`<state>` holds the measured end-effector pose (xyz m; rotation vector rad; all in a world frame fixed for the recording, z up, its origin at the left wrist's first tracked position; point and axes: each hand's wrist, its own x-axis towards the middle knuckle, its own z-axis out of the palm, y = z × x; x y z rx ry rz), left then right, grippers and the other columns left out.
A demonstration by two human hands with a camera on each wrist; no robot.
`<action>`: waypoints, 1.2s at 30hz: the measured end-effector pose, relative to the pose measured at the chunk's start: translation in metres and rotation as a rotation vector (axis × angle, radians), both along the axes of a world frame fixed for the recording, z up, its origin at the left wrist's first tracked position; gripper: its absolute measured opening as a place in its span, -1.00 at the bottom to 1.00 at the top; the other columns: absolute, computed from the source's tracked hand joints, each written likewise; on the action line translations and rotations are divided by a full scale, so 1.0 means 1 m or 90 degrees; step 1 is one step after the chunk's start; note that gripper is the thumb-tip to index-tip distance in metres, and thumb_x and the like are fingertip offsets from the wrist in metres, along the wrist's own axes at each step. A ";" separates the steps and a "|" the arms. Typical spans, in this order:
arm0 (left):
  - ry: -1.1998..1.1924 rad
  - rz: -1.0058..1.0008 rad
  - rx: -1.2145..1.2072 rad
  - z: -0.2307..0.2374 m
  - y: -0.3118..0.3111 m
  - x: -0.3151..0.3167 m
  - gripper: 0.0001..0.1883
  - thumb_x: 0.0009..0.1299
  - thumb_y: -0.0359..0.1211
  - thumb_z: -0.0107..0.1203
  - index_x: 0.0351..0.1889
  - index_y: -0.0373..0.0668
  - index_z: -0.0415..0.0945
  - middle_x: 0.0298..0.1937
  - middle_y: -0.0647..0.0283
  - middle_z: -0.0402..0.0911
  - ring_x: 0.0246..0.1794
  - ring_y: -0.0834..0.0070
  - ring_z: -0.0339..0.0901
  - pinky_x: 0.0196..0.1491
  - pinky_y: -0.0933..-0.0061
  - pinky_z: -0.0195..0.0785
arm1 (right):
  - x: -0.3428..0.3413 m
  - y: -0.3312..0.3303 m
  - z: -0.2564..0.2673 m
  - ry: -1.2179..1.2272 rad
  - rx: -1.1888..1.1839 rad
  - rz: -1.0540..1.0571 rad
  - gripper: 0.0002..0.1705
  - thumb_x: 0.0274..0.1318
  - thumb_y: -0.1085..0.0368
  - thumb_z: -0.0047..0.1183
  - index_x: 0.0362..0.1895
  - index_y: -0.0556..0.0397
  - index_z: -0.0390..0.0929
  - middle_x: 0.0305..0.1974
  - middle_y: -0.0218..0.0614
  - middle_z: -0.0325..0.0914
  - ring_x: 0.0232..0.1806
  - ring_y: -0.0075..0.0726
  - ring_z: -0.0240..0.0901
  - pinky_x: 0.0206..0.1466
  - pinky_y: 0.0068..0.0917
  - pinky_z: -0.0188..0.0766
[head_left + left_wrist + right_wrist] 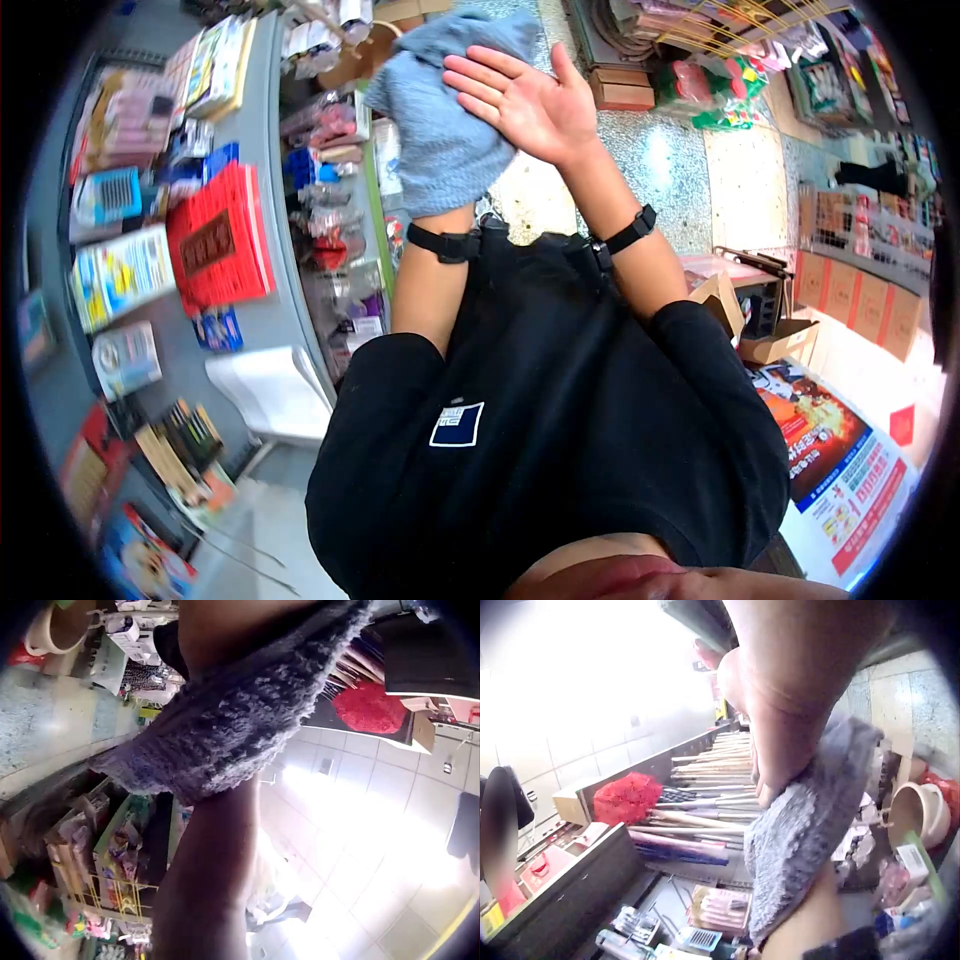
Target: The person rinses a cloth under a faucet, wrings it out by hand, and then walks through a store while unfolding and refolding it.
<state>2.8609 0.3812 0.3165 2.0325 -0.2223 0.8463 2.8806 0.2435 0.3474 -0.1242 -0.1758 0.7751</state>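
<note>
A blue-grey terry towel (440, 110) is draped over my left hand and reaches down almost to the black wrist strap (440, 243). The cloth hides my left fingers, and I cannot tell how they lie. My right hand (525, 105) is over the towel, palm up, with straight fingers and the thumb apart. In the right wrist view, the fingers of the right hand (784, 712) overlap the fuzzy towel (802, 825). The left wrist view shows the towel (225, 720) hanging across, with the right forearm (206, 877) below it.
Shelves with packaged goods line the left, including a red packet (225, 240) and a white sheet (270, 390). Cardboard boxes (860, 300) and a printed poster (840, 460) are at right. A bucket (922, 814) and several long wooden handles (712, 772) appear in the right wrist view.
</note>
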 end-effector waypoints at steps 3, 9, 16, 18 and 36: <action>-0.002 -0.025 -0.024 0.002 0.019 0.057 -0.50 0.25 -0.12 0.14 0.02 -0.26 0.39 -0.04 0.02 0.51 -0.06 0.16 0.46 0.00 0.20 0.31 | 0.052 -0.005 -0.008 -0.130 -0.300 -0.138 -0.20 0.33 -0.16 -0.47 0.31 0.34 0.05 0.32 0.22 0.04 0.38 0.14 -0.02 0.41 -0.08 -0.05; -0.005 -0.104 0.024 0.012 0.019 0.142 -0.50 0.25 -0.12 0.14 0.02 -0.27 0.40 -0.04 0.03 0.51 -0.06 0.16 0.45 0.03 0.20 0.30 | 0.104 0.016 0.031 -1.062 -1.245 -0.676 -0.36 0.19 -0.22 -0.18 0.28 -0.26 0.30 0.35 -0.17 0.13 0.42 0.11 -0.09 0.35 0.28 -0.24; -0.012 -0.093 0.255 0.014 0.003 0.238 -0.53 0.27 -0.18 0.13 0.06 -0.24 0.38 0.01 0.06 0.50 -0.02 0.21 0.45 0.07 0.24 0.28 | 0.206 0.022 0.016 -1.134 -1.221 -0.695 -0.42 0.19 -0.09 -0.18 0.15 0.03 0.38 0.13 0.00 0.38 0.25 0.05 0.22 0.28 -0.01 0.09; -0.015 -0.080 0.320 0.012 0.000 0.269 -0.54 0.28 -0.19 0.13 0.07 -0.23 0.38 0.02 0.07 0.49 -0.01 0.22 0.45 0.08 0.26 0.28 | 0.239 0.019 0.009 -1.086 -1.198 -0.442 -0.32 0.20 -0.12 -0.20 0.27 0.03 0.24 0.34 -0.03 0.09 0.41 0.15 -0.14 0.39 0.16 -0.26; 0.049 0.036 0.347 0.014 0.062 0.483 -0.48 0.20 -0.21 0.23 0.10 -0.18 0.41 0.06 0.11 0.51 0.02 0.34 0.46 0.13 0.31 0.27 | 0.518 -0.010 -0.090 -0.107 -0.322 -0.238 -0.38 0.28 -0.14 -0.18 0.15 0.10 0.35 0.14 -0.20 0.39 0.18 -0.27 0.29 0.25 -0.24 0.19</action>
